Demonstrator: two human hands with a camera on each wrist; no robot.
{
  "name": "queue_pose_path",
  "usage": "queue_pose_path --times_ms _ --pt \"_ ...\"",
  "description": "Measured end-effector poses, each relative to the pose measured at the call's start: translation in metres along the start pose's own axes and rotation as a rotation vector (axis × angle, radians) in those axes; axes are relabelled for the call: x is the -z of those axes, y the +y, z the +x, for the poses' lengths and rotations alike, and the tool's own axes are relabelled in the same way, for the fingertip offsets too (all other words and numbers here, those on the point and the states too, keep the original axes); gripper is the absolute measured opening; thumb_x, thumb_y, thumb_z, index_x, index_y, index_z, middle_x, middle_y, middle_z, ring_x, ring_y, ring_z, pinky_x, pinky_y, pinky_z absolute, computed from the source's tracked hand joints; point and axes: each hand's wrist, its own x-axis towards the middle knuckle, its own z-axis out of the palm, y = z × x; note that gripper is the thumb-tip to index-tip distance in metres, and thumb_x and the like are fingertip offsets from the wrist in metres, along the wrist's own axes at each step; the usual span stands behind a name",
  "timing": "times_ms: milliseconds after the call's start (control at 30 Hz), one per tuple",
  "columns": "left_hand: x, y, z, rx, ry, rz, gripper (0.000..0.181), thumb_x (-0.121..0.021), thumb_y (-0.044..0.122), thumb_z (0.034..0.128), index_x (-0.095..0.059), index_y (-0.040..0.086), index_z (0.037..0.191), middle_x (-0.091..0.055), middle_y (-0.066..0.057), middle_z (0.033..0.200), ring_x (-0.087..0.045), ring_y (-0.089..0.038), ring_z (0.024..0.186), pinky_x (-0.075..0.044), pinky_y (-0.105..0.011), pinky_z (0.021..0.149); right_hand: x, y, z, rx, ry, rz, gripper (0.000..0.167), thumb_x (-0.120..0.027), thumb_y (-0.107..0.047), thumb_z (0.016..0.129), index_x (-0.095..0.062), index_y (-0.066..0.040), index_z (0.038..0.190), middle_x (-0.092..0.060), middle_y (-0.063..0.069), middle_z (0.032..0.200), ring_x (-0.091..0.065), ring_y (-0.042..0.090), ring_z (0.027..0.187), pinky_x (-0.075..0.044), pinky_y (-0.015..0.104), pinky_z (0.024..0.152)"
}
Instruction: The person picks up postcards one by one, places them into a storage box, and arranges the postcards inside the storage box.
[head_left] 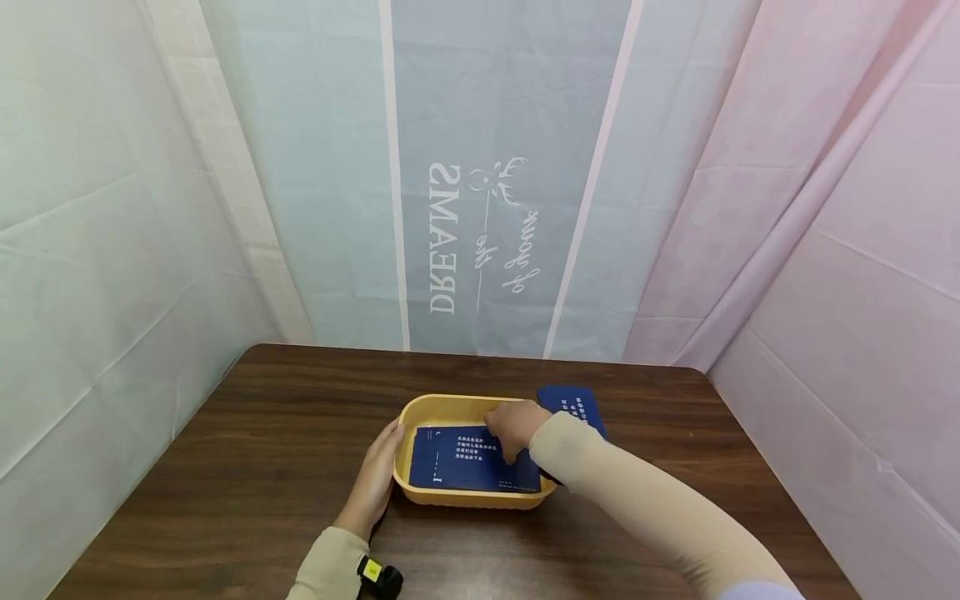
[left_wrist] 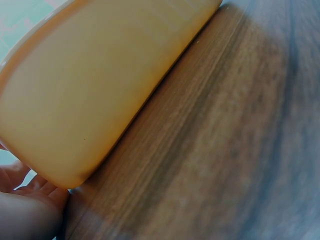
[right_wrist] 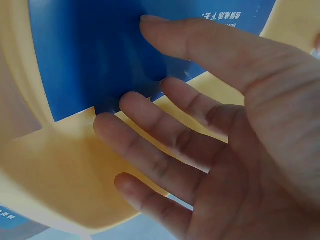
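Observation:
A yellow plastic basket (head_left: 480, 500) stands on the table. Inside it lies a dark blue rectangular card (head_left: 450, 458) with white printed characters. My left hand (head_left: 380, 471) rests along the basket's left end, touching its outer wall; part of the hand is hidden in the left wrist view. Over the basket's right half reaches my right hand (head_left: 517, 423). In the right wrist view its thumb (right_wrist: 170, 37) lies over the blue card, while the other fingers spread at the card's edge, fairly straight. A darker blue piece (right_wrist: 105, 104) shows under that edge.
More blue printed cards (head_left: 573, 406) lie on the table just beyond the basket's right end. The brown wooden table (head_left: 300, 433) is bordered by a pale hanging curtain (head_left: 495, 125) at the back and fabric on both sides.

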Motion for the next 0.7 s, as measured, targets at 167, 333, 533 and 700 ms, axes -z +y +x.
queue_pose_path --times_ms 167,333,533,700 --pt "0.001 -0.001 0.000 0.001 -0.006 0.002 0.064 -0.039 0.038 0.1095 -0.024 -0.004 0.156 -0.023 -0.025 0.160 -0.019 -0.039 0.148 -0.018 -0.055 0.119 0.003 0.000 -0.003 -0.004 -0.013 -0.014 0.049 -0.085 -0.031 0.081 -0.067 -0.017 0.124 -0.069 -0.004 0.107 -0.061 0.011 0.090 -0.056 0.035 0.086" --pt "0.000 -0.001 0.000 0.002 -0.008 0.003 0.065 -0.039 0.038 0.1094 -0.024 -0.003 0.156 -0.023 -0.025 0.160 -0.020 -0.039 0.148 -0.018 -0.054 0.119 0.008 -0.003 -0.008 -0.028 -0.016 -0.030 0.039 -0.078 -0.037 0.087 -0.069 -0.019 0.120 -0.070 -0.005 0.107 -0.064 0.011 0.094 -0.055 0.037 0.086" --pt "0.001 -0.001 0.000 0.009 -0.010 0.003 0.066 -0.039 0.039 0.1093 -0.022 -0.004 0.157 -0.021 -0.025 0.161 -0.018 -0.038 0.148 -0.017 -0.054 0.119 0.011 0.001 -0.011 -0.029 -0.005 -0.037 0.032 -0.072 -0.040 0.092 -0.070 -0.020 0.116 -0.069 -0.006 0.101 -0.064 0.013 0.086 -0.055 0.038 0.080" --pt "0.000 0.000 0.000 0.008 -0.007 -0.004 0.065 -0.040 0.037 0.1094 -0.022 -0.004 0.156 -0.021 -0.025 0.161 -0.018 -0.039 0.148 -0.017 -0.054 0.119 0.018 0.009 -0.019 -0.023 0.036 0.047 0.031 -0.067 -0.041 0.095 -0.071 -0.019 0.116 -0.070 -0.002 0.103 -0.065 0.016 0.087 -0.056 0.039 0.078"
